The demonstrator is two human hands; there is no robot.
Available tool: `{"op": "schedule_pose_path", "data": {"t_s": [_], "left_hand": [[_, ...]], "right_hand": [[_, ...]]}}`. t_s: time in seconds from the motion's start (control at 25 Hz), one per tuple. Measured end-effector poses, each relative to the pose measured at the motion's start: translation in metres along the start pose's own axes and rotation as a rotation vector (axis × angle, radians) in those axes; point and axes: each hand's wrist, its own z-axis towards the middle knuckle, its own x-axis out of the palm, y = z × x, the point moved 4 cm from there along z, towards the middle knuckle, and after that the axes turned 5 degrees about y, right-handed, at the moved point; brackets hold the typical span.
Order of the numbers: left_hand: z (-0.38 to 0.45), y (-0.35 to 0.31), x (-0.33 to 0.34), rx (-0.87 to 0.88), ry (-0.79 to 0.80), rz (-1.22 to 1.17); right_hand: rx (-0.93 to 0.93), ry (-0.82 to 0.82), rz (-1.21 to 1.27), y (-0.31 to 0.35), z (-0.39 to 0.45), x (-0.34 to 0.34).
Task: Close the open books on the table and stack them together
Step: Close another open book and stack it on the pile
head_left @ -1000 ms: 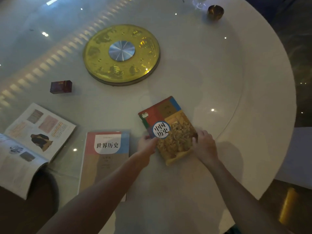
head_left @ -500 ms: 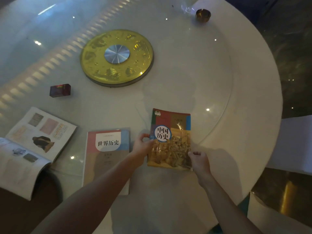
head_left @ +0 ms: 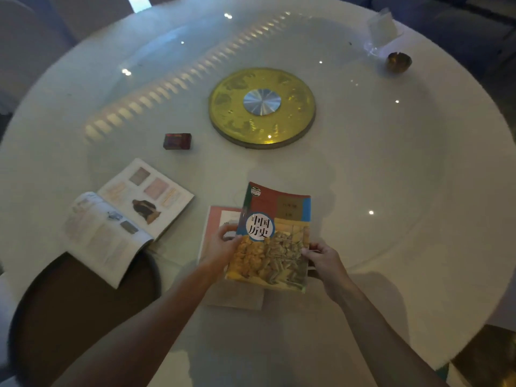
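So on the round white table (head_left: pixel 418 191) I count three books: two closed textbooks, the colourful one (head_left: pixel 275 238) on top of a pinkish one (head_left: pixel 216 219), plus one open book (head_left: pixel 125 219). There's also one gold turntable disc (head_left: pixel 262 107), one small dark red box (head_left: pixel 177 141) and one little brass bowl (head_left: pixel 399 62). Two hands in view, left hand (head_left: pixel 223 244) and right hand (head_left: pixel 325 258).

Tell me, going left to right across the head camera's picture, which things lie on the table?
Open book → small dark red box → gold turntable disc → small brass bowl. The two overlapping closed books are left out.
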Motion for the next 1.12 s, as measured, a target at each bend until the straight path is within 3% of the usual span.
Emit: {"op": "schedule_pose_path", "data": {"t_s": [0.24, 0.64, 0.76, 0.96, 1.12], "left_hand": [[-0.001, 0.045, -0.068, 0.008, -0.204, 0.22], [0.007, 0.066, -0.092, 0.085, -0.131, 0.631], [0.012, 0.065, -0.09, 0.074, -0.064, 0.605], [0.017, 0.068, -0.094, -0.044, -0.119, 0.399], [0.031, 0.051, -0.088, -0.014, -0.14, 0.402]], "right_hand": [[0.006, -0.015, -0.27, -0.023, 0.005, 0.078], [-0.133, -0.203, -0.69, -0.046, -0.012, 0.105], [-0.12, -0.256, -0.667, -0.043, -0.012, 0.112], [0.064, -0.307, -0.411, -0.045, 0.0, 0.109], [0.071, -0.339, -0.379, -0.028, 0.017, 0.103]]}}
